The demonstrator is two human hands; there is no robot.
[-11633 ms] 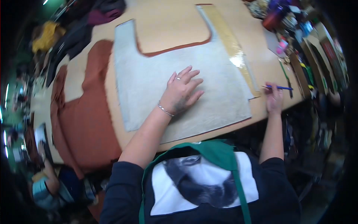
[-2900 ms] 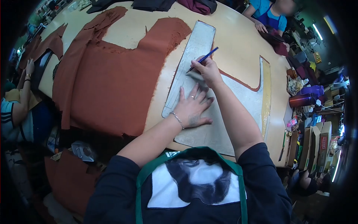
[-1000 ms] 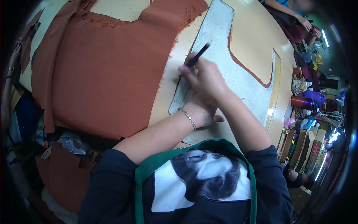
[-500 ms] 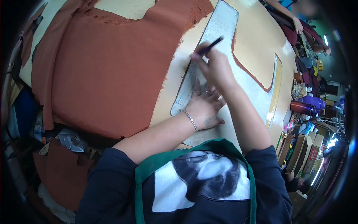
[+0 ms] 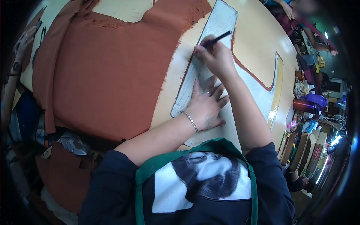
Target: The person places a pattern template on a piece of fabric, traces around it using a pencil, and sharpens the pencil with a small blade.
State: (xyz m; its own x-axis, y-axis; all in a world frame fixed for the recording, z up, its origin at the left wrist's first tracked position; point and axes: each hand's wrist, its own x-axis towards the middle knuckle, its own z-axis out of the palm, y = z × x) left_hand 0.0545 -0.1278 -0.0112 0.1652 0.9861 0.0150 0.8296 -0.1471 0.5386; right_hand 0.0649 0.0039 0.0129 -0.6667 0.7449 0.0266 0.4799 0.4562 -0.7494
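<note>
A large pale grey pattern template [image 5: 221, 20] lies flat on the table [image 5: 258, 33], with a thin reddish-brown edge of material [image 5: 250, 72] showing from under it. My left hand [image 5: 207, 107] rests on the template with its fingers spread, pressing on the lower part. Just above it, my right hand [image 5: 220, 59] grips a dark pen [image 5: 222, 38], its fingers at the template's left edge. The pen's tip is hidden by the fingers. To the left spreads a big sheet of reddish-brown leather-like material [image 5: 116, 71] with ragged edges.
A yellowish strip [image 5: 275, 90] lies at the template's right. Along the right side stand a purple-red flask [image 5: 303, 106] and several cardboard boxes [image 5: 317, 152]. Another person's hand [image 5: 288, 11] is at the upper right, and another hand [image 5: 25, 41] at the far left.
My right hand has shifted slightly along the template's edge, and the pen leans lower to the right. My left hand stays put. At the far left, another person's hand has come further over the table.
</note>
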